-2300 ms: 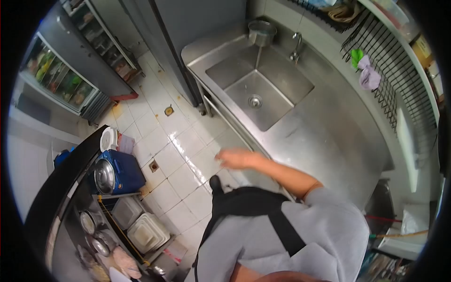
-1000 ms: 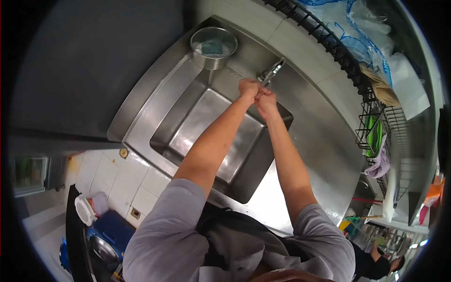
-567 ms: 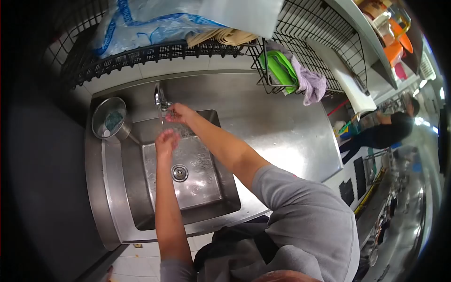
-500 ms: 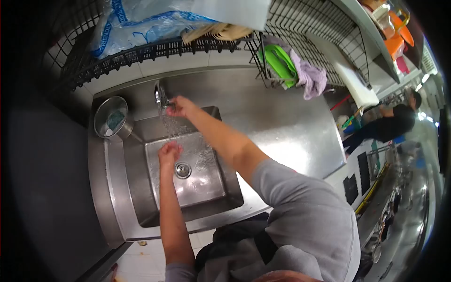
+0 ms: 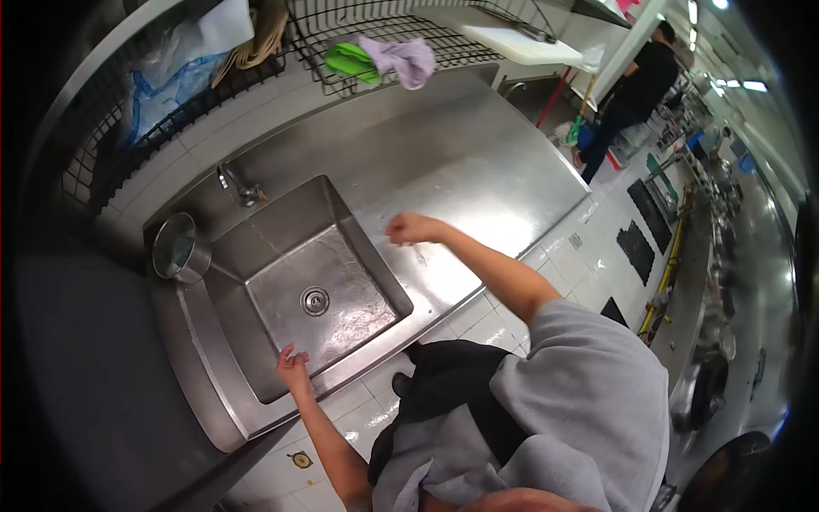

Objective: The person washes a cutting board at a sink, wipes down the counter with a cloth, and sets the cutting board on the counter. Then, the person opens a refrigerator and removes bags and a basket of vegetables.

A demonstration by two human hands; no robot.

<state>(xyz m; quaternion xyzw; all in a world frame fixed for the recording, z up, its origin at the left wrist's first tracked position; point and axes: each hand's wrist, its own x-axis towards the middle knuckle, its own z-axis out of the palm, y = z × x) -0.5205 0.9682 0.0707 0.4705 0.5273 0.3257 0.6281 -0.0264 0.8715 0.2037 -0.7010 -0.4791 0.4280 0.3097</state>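
Observation:
My left hand (image 5: pixel 293 369) hovers over the near left part of the steel sink (image 5: pixel 367 256), fingers apart and holding nothing. Above the counter just right of the basin is my right hand (image 5: pixel 414 229), its fingers loosely bent and slightly apart, with nothing seen in them. Behind the basin stands the chrome tap (image 5: pixel 239 188), out of reach of both hands, and no stream shows from it. A round drain (image 5: pixel 315 300) sits in the sink floor, which looks wet.
A metal bowl (image 5: pixel 181 249) with a green scouring pad stands at the sink's back left corner. Wire racks above hold plastic bags (image 5: pixel 175 94), a green item (image 5: pixel 351 62), a lilac cloth (image 5: pixel 403 60) and a white board (image 5: pixel 512 38). Another person (image 5: pixel 640 85) stands farther off.
My right hand has left the tap and moved right over the counter. My left hand has come back toward the sink's near edge. The water has stopped, and the view has turned right.

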